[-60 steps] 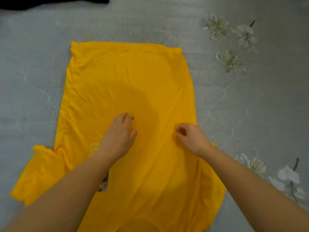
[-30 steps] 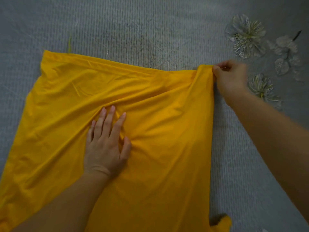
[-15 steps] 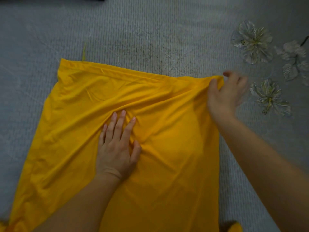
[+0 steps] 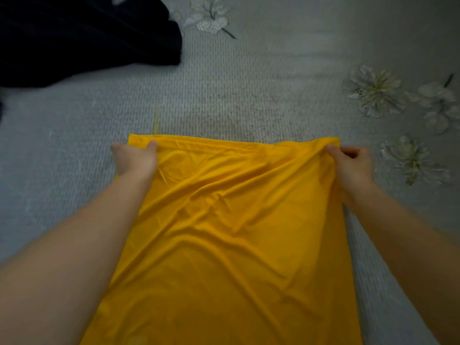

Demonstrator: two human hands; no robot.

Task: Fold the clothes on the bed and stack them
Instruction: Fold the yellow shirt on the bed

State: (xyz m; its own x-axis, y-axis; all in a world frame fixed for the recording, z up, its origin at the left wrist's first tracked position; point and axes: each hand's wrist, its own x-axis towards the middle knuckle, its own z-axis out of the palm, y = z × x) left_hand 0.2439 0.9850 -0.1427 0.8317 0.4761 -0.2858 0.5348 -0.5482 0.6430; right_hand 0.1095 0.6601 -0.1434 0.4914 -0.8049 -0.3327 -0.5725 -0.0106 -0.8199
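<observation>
Yellow garment (image 4: pixel 231 245) is pinched at its two far corners by left hand (image 4: pixel 135 159) and right hand (image 4: pixel 352 168), fingers clamped on the hem, on the grey bedspread (image 4: pixel 249 90).

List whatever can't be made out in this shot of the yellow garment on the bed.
Head view:
yellow garment: near end cut off by the bottom edge, type unclear.
left hand: fingers hidden beneath the corner it grips.
right hand: fingertips curled out of sight at the pinched corner.
dark clothing: cut off by the top and left edges, too dark to identify.
</observation>
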